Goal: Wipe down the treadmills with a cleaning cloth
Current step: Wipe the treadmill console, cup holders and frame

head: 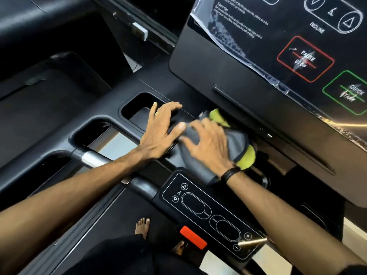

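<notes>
Where the right hand (208,143) lies, its fingers (190,140) are spread flat, pressing a grey and lime-green cleaning cloth (236,143) against the black treadmill console (111,108), just below the tilted display panel (278,62). Left hand (158,130): fingers extended and relaxed, holding nothing, resting on the console beside a recessed tray (139,110), thumb touching the cloth's edge. Nearer: control strip (210,215), red safety clip (193,237), bare feet (142,227) on the belt.
</notes>
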`<state>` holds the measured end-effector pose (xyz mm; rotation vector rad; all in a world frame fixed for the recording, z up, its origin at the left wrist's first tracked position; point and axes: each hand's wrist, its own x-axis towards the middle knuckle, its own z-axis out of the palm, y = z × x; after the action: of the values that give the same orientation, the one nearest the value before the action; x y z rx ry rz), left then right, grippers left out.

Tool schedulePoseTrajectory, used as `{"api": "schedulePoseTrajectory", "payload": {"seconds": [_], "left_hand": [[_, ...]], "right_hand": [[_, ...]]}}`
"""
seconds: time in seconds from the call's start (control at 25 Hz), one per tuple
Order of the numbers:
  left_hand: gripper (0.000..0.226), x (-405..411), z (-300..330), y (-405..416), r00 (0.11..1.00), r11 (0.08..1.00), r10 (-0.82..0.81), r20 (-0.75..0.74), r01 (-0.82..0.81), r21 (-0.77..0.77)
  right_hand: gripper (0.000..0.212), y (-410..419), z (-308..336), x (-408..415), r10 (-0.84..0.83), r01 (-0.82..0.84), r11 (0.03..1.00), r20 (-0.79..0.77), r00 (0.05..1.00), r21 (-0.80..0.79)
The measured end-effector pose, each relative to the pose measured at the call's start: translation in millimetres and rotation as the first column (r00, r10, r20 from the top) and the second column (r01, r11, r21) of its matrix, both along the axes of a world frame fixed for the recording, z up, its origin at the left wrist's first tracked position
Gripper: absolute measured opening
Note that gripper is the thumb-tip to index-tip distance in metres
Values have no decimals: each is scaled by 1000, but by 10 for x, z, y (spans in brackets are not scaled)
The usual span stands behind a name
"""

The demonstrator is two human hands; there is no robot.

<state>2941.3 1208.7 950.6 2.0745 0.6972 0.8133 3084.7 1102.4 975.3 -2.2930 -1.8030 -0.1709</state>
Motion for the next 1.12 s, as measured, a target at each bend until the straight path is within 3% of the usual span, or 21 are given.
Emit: {"api": "schedulePoseTrajectory", "payload": {"seconds": [0.08, 0.12, 0.24, 0.32, 0.48, 0.64, 0.68, 0.8, 0.84, 1.0, 1.04, 1.12], "left_hand": [[63, 0, -3, -8, 1000, 1000, 12, -16, -11, 14], [63, 8, 0, -9, 1000, 1000, 18, -18, -18, 12], [62, 36, -5, -15, 1000, 999, 27, -16, -27, 21], [64, 40, -44, -8, 1000, 999, 16, -22, -15, 50], [75, 40, -53, 2, 997, 989, 19, -75, -8, 146], [79, 54, -21, -26, 995, 991, 60, -73, -51, 125], [78, 60, -19, -33, 996, 992, 74, -57, -67, 106], [71, 62, -3, -39, 987, 987, 156, -23, -155, 42], [69, 59, 10, -43, 983, 983, 182, -21, -181, 34], [65, 88, 10, -38, 975, 975, 223, 17, -222, -28], [64, 99, -1, -38, 970, 969, 241, 32, -239, -56], [60, 106, -23, -31, 953, 952, 292, 75, -282, -118]], "right_hand": [[41, 104, 72, 96, -203, 202, 979, -23, 979, -19], [41, 90, 61, 57, -221, 222, 975, -44, 974, 1], [39, -204, -32, -221, 115, -108, 992, -99, 988, 68], [39, -242, 43, -94, 258, -260, 966, -141, 956, 1], [37, 53, 201, 196, -130, 126, 991, -125, 984, -36], [35, -279, 71, -162, 263, -263, 964, -166, 950, 23], [34, -261, 113, -107, 276, -277, 961, -184, 943, 23], [38, -25, 192, 182, -87, 84, 996, -146, 985, -31], [44, -29, 166, 190, -125, 120, 992, -137, 983, -41], [36, -333, 60, -123, 268, -269, 963, -164, 949, 20], [36, -308, 86, -85, 288, -293, 956, -202, 936, 2], [37, -125, 173, 49, 147, -157, 987, -226, 963, -26]]}}
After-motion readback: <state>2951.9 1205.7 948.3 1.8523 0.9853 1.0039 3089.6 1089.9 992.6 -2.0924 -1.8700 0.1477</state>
